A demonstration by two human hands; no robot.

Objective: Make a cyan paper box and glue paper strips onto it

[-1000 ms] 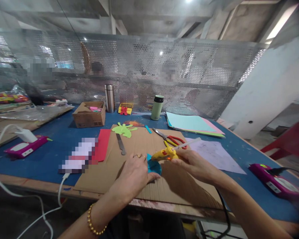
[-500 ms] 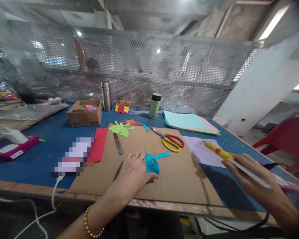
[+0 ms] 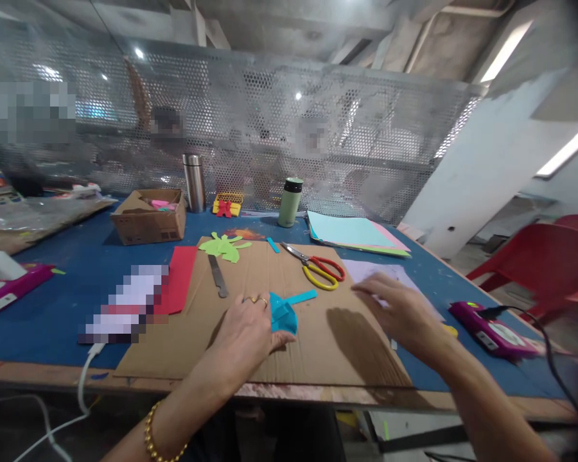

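My left hand [image 3: 251, 324] presses a folded blue paper piece [image 3: 284, 316] down on the brown cardboard [image 3: 318, 346], thumb on its lower edge. A narrow blue strip sticks out from the piece to the right. Over the cardboard's right edge and the lilac paper [image 3: 366, 268] is my right hand [image 3: 395, 308], raised, holding nothing visible, its fingers loosely apart. Scissors with red and yellow handles [image 3: 322, 273] lie slightly open beyond the hands. A metal blade [image 3: 218, 277], green paper cutouts [image 3: 225, 247] and a small blue strip [image 3: 273, 245] lie further back.
Red paper [image 3: 180, 279] and a phone [image 3: 128, 301] with a white cable lie left. Behind stand a cardboard box [image 3: 149, 224], a steel flask [image 3: 194, 184] and a green bottle [image 3: 289, 204]. Coloured sheets [image 3: 356, 232] lie back right; a magenta power strip [image 3: 494, 330] is at the right.
My right hand has moved left toward the cardboard and let go of the yellow glue tool. My left hand stays on the blue paper. The view has shifted slightly.
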